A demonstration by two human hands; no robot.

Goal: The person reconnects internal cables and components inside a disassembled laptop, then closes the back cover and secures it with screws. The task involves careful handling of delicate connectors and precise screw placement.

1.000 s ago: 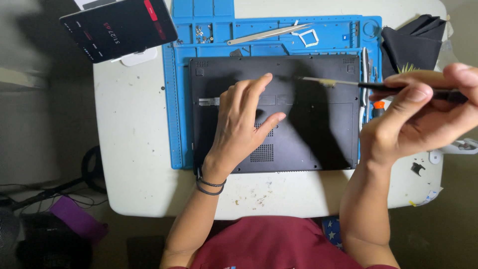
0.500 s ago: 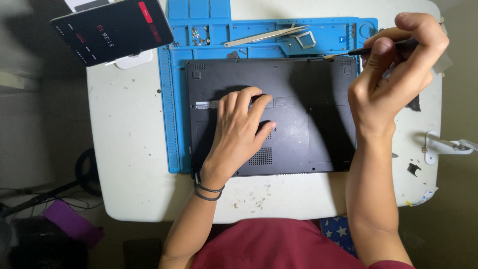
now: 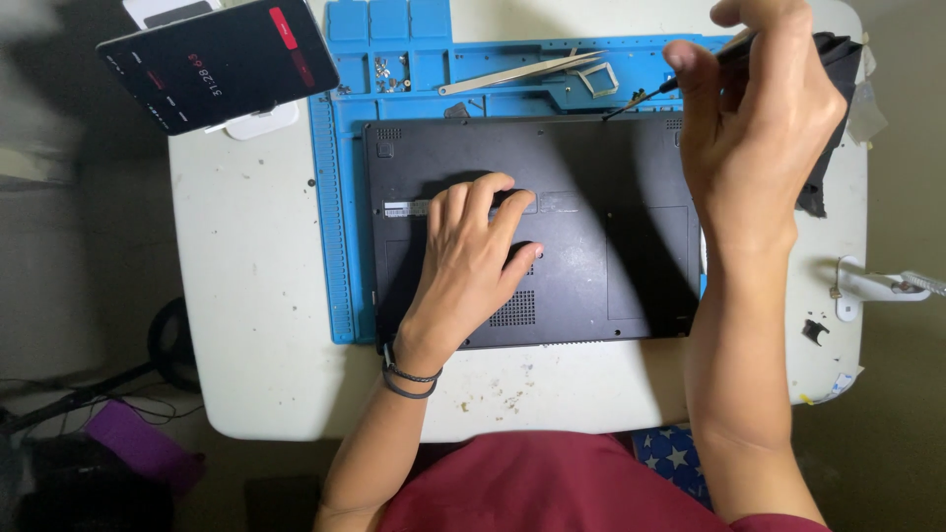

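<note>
Underneath, white table (blue mat), floor seemingly dark.

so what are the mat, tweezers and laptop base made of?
Mat: looks like blue silicone or rubber, matte, with moulded trays. Tweezers: bare metal, pale with a dull shine. Laptop base: dark matte panel, plastic or coated metal; can't tell which.

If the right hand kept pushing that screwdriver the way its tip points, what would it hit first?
Probably the laptop at its far edge: the right hand aims the screwdriver tip down-left there. Depth is unclear.
</note>
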